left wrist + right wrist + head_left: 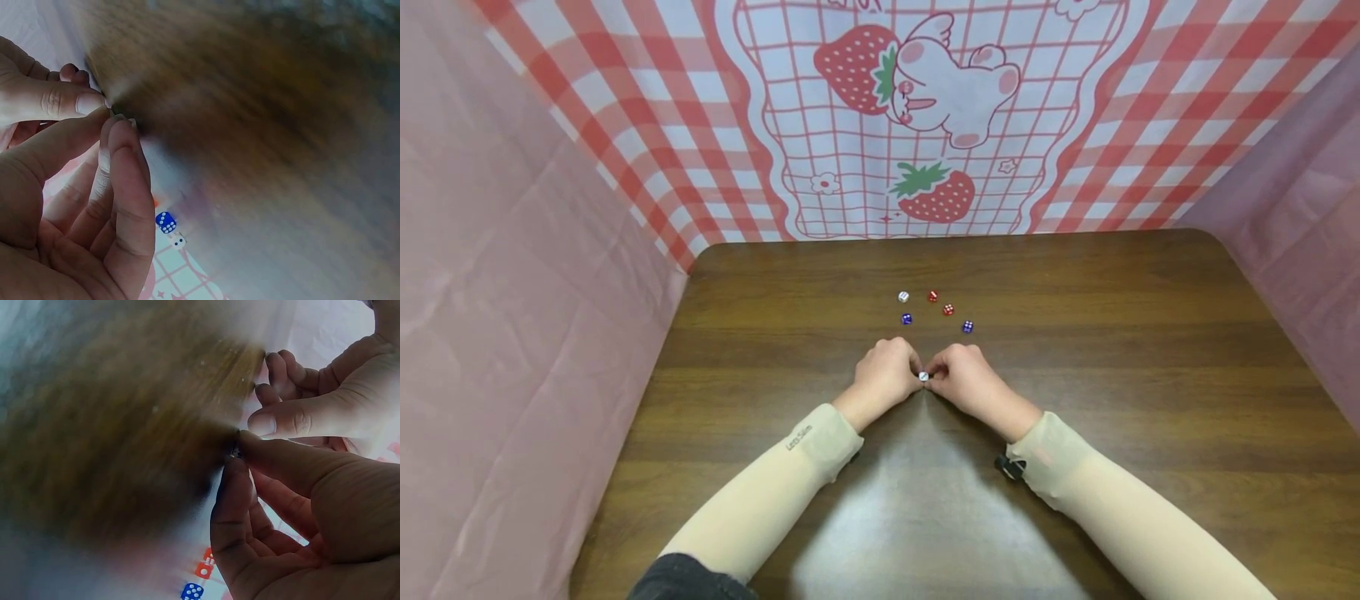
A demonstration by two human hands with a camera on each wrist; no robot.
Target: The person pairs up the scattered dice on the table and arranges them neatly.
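Head view: left fingers (915, 359) and right fingers (936, 362) pinch a white die (923, 377)

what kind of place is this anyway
Probably a curtained-off booth for tabletop recording: a wood-grain table, a strawberry-print cloth hung behind it, and pinkish drapes along both sides.

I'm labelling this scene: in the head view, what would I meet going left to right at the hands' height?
Pale pink cloth, brown wooden table, bare left hand, small white die, bare right hand, the table again, purplish-pink cloth.
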